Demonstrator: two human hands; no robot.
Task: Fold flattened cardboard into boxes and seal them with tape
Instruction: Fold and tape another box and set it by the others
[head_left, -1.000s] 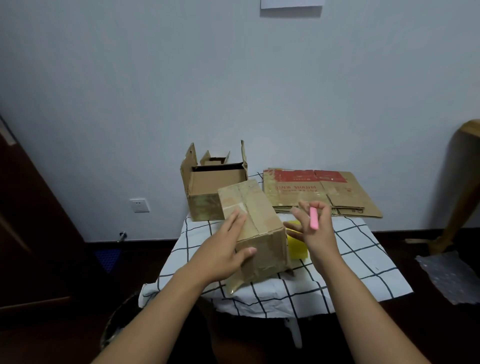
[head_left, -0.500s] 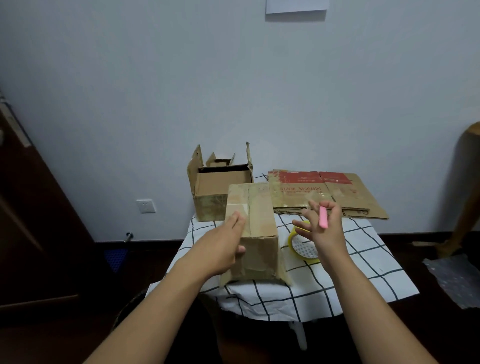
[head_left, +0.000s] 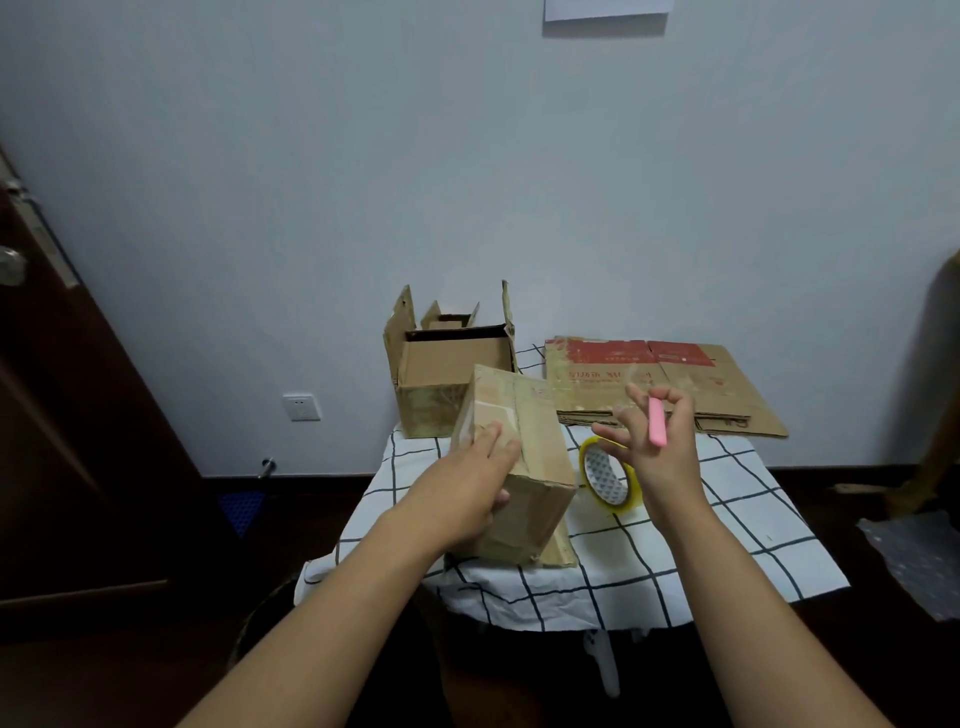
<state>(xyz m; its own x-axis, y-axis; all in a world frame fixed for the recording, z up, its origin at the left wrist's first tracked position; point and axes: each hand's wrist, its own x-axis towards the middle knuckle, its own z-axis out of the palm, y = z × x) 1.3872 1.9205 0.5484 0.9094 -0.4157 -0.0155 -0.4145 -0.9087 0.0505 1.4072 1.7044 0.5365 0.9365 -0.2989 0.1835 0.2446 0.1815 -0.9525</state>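
Two hands work apart: the left hand (head_left: 470, 493) grips the closed box (head_left: 524, 467) near the table edge (head_left: 571, 605). The right hand (head_left: 660, 452) pinches a pink cutter (head_left: 656, 428) above the tape roll (head_left: 610, 475).

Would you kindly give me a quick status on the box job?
Left hand holds closed box on table. Right hand pinches pink cutter, above tape roll. Nothing blocking.

The closed box (head_left: 514, 467) is matt brown corrugated cardboard, scuffed, with glossy clear tape strips along its top; the open box (head_left: 447, 374) and flattened cardboard (head_left: 660, 384) look equally worn. A white checked cloth (head_left: 675, 551), soft and creased, covers the bench. The tape roll (head_left: 610, 475) is glossy yellowish plastic film, and the pink cutter (head_left: 657, 428) is smooth plastic.
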